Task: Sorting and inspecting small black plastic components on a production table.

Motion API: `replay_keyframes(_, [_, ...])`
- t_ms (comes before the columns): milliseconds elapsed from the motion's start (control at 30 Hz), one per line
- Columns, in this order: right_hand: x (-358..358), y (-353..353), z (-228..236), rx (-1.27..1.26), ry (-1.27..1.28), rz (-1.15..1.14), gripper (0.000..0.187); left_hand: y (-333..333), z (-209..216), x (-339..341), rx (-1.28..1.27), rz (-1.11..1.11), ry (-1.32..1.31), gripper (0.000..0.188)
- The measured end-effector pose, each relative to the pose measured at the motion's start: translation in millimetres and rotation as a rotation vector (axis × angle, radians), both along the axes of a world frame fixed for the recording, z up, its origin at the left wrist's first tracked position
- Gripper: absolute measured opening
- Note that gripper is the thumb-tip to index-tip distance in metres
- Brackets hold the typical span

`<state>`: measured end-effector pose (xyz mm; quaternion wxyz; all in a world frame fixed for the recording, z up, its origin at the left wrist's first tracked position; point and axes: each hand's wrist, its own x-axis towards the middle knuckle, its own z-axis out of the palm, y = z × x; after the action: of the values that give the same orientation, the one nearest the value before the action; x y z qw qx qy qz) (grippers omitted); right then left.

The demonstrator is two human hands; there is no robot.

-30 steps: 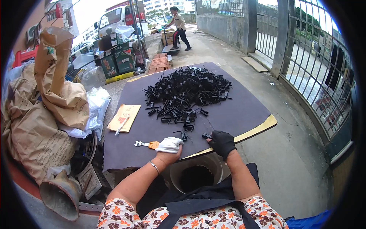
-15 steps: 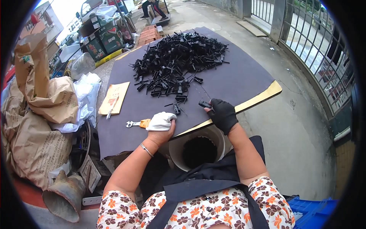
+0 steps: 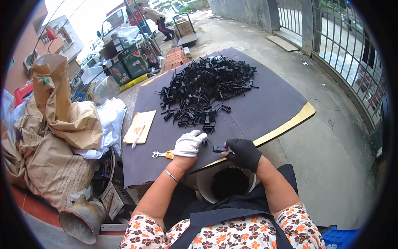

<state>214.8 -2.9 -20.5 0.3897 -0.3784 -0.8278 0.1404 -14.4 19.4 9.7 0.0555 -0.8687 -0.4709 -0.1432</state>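
My right hand [image 3: 243, 154], in a black fingerless glove, pinches a small black plastic part [image 3: 219, 149] above the table's near edge. My left hand [image 3: 190, 144], in a white glove, has its fingertips closed at another small black plastic part [image 3: 205, 142]; the glove hides some of it. Beside the left hand lies a wrench [image 3: 156, 154] with an orange-wrapped handle, its far end covered by the hand. Farther off, a big heap of similar black parts [image 3: 209, 81] with thin projecting pins spreads over the dark table top [image 3: 265, 103].
Below the table edge stands a pale bucket [image 3: 203, 182] with dark contents. A notepad [image 3: 145, 124] with a pen lies on the left. Brown paper sacks [image 3: 62, 166] and a rusty metal funnel [image 3: 83, 218] sit left of the table. Beyond, a person [image 3: 155, 18] stands near a trolley [image 3: 187, 37].
The view has tilted up. My left hand has moved forward to the part lying in front of it. My right hand has brought its part nearer to the left hand.
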Motion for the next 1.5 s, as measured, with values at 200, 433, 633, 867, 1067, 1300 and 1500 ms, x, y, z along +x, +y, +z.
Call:
replay_keyframes(200, [1,-10,18,-0.311,-0.203,0.218,0.031,16,9,6,-0.052,-0.029,0.216,0.031])
replay_keyframes(433, [1,-7,10,-0.147,0.014,0.147,0.023,0,-1,1,0.091,-0.036,-0.099,0.019])
replay_keyframes(633, [-16,-17,14,0.042,0.135,0.19,0.02,-19,-9,9,-0.087,0.179,-0.586,0.021])
replay_keyframes(867, [-27,-26,5,0.108,0.131,0.176,0.018,-35,-8,33,-0.548,0.066,-1.09,0.029])
replay_keyframes(1067, [-21,-30,17,0.073,0.252,0.155,0.014,-46,-12,40,-0.499,0.003,-1.004,0.028])
replay_keyframes(1300, [-18,-27,9,0.159,0.106,0.226,0.016,-57,0,49,-0.835,0.017,-1.273,0.025])
replay_keyframes(1500, [-20,-31,18,0.102,0.19,0.174,0.014,-61,2,48,-0.778,-0.058,-1.286,0.026])
